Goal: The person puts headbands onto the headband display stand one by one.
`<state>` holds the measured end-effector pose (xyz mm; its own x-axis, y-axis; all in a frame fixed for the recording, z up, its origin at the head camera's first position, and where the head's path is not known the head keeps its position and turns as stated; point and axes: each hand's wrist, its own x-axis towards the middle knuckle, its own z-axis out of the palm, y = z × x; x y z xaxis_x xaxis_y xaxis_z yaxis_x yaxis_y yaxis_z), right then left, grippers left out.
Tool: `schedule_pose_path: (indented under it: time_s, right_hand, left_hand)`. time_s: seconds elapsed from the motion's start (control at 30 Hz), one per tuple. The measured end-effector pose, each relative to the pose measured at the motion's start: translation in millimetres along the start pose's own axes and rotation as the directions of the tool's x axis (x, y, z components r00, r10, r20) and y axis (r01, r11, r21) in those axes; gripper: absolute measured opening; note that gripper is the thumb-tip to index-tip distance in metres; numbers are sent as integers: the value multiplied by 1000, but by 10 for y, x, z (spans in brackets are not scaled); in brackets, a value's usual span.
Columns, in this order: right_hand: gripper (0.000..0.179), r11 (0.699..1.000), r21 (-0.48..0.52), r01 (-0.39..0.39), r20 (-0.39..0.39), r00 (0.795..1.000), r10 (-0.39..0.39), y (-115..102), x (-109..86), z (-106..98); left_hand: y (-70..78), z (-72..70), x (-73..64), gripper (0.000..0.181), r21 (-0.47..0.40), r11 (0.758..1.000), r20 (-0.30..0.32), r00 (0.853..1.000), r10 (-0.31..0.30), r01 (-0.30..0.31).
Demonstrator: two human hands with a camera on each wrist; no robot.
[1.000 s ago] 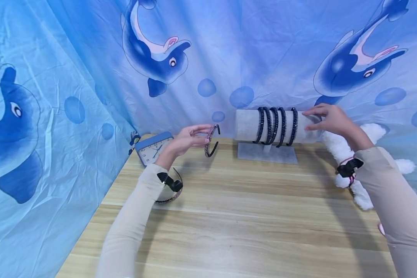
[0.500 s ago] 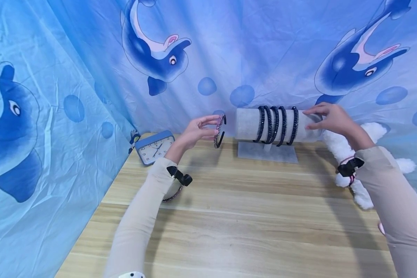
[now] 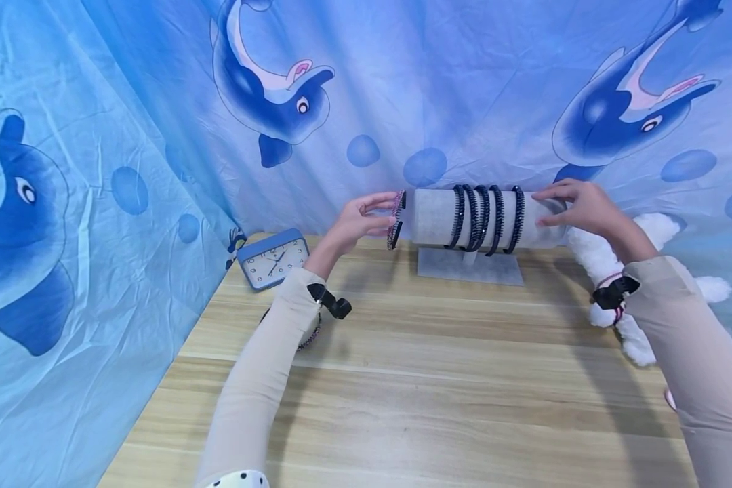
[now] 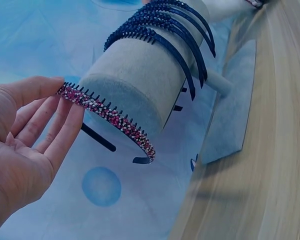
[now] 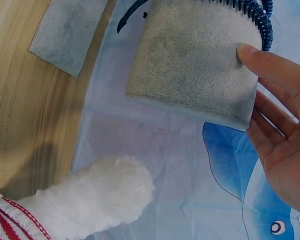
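Note:
My left hand (image 3: pixel 355 222) pinches a toothed headband (image 4: pixel 112 116) covered in pink, white and dark beads. The headband's open ends hang free, just off the left end of a grey plush headband display stand (image 3: pixel 432 217). Several dark-blue beaded headbands (image 3: pixel 480 218) circle the stand's horizontal roll. At the roll's right end, my right hand (image 3: pixel 585 211) grips it, thumb on the near side and fingers beyond, as the right wrist view shows. Another pinkish beaded headband (image 3: pixel 311 339) lies on the table, partly hidden by my left forearm.
A blue clock (image 3: pixel 273 260) stands at the table's back left. A white plush toy (image 3: pixel 592 261) with a striped red garment is at the right, partly behind my right forearm. A blue dolphin-print curtain (image 3: pixel 390 81) closes off the back and left of the wooden table (image 3: pixel 439 393).
My left hand has carried the pink beaded headband right and slightly upward, up close to the stand's left end. My right hand keeps its grip on the roll.

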<state>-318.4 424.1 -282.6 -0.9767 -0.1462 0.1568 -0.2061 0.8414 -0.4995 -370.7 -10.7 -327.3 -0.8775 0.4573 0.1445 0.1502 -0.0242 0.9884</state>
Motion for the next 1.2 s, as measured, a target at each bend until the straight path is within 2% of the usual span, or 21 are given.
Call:
schedule_pose_path:
  time_s: [0.27,0.77,1.2]
  right_hand:
    - [64,1000,1,5,-9,1000,-5,11,1,3]
    - [64,1000,3,6,-6,1000,-6,4,-10,5]
    - [63,1000,4,-1,-4,1000,1,-7,-21,6]
  left_hand:
    - [50,132,84,57,-25,1000,-27,1000,15,-16]
    - [16,351,235,53,-26,999,-83,996,45,-47]
    - [47,450,292,48,-2,998,-139,988,66,-66]
